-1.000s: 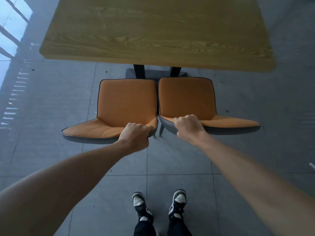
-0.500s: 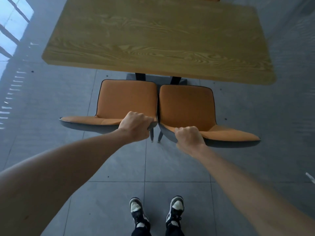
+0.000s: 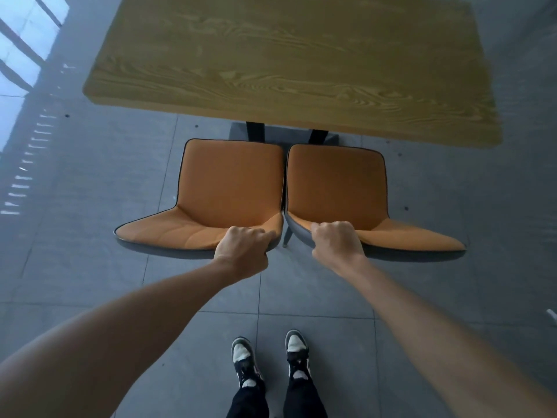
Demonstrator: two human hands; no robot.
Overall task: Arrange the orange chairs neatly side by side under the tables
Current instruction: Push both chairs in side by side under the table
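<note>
Two orange chairs stand side by side in front of me, their seats pointing toward a wooden table (image 3: 286, 64). The left orange chair (image 3: 229, 188) and the right orange chair (image 3: 337, 185) nearly touch along their inner edges. My left hand (image 3: 242, 251) grips the top of the left chair's backrest at its right end. My right hand (image 3: 336, 244) grips the top of the right chair's backrest at its left end. The seat fronts sit just short of the table's near edge, and the chair legs are mostly hidden.
The table's dark base (image 3: 283, 135) shows under its near edge. The floor is grey tile (image 3: 90, 191), with window light reflecting at the left (image 3: 21, 55). My two shoes (image 3: 271, 357) stand on the tiles behind the chairs.
The left chair tipped back level with the right one after leaning forward half a second ago. Both hands kept their grip. The chairs sit slightly closer to me relative to the table edge.
</note>
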